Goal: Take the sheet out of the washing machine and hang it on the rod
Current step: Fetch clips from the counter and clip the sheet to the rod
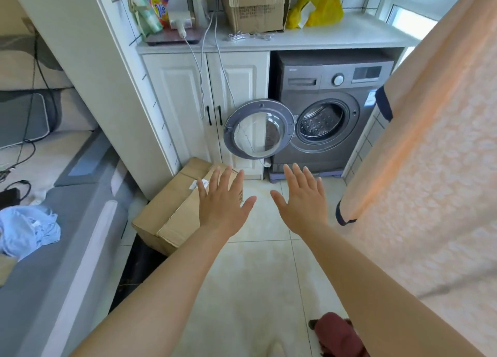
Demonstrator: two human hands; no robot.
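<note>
Hanging at the right of the view is one peach patterned sheet (430, 168) with a dark trim at its lower corners; its upper edge runs out of frame, so what it hangs from cannot be told. No hand touches it.

Hands: two, both held out palm-down over the tiled floor (255, 276). The left hand (224, 203) has its fingers straight and spread, holding nothing. The right hand (304, 203) is in the same condition: fingers straight, spread, holding nothing. The two hands are near each other but apart.

Washing machine (330, 109): one grey front-loading unit, set under a white counter (349, 33). Its single round door (259, 129) stands swung open to the left. The drum (321, 121) shows bare perforated metal.

Cardboard boxes: two. One box (172, 216) lies on the floor beneath the left hand; one second box (255, 4) stands on the counter.

Other items, one each: yellow bag (320, 9) on the counter, detergent packet (160, 2), light blue cloth (27, 227) at the left, dark red cloth (338, 335) on the floor at the bottom edge. The white cabinet (204, 101) beside the machine has two doors.
</note>
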